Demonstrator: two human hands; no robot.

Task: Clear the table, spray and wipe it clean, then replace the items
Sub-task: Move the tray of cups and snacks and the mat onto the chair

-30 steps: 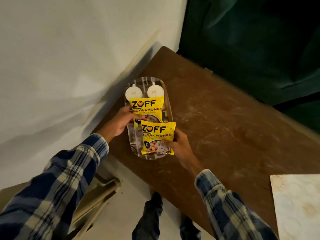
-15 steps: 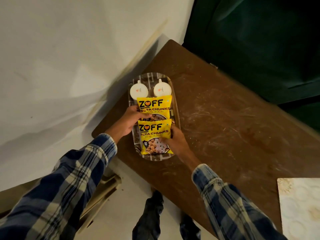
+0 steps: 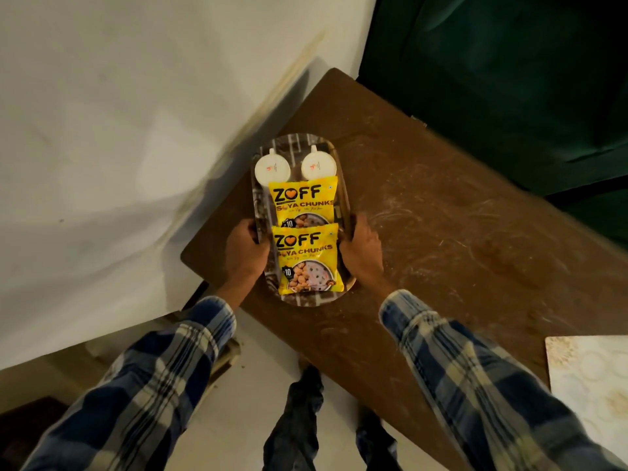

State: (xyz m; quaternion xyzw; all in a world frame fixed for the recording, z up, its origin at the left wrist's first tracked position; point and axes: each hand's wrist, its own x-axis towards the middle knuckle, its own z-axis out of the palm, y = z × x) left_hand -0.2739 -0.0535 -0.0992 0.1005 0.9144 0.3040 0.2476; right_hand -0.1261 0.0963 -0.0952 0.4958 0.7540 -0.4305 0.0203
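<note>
A shiny oval tray (image 3: 307, 300) lies at the near left corner of the brown table (image 3: 441, 232). On it stand two white cups (image 3: 273, 168) (image 3: 318, 165) at the far end. Two yellow soya chunk packets lie below them, the far packet (image 3: 303, 200) partly under the near packet (image 3: 307, 258). My left hand (image 3: 245, 253) grips the tray's left rim. My right hand (image 3: 363, 253) grips the right rim, fingers curled over the edge.
A white wall (image 3: 119, 147) runs along the table's left side. Dark green fabric (image 3: 509, 79) hangs behind the table. A pale patterned board (image 3: 591, 385) lies at the table's near right. The tabletop is scratched and dusty. My legs stand at the table's near edge.
My hands left the packets and moved out to the tray's two side rims. The near packet now lies flat on the tray, overlapping the far one.
</note>
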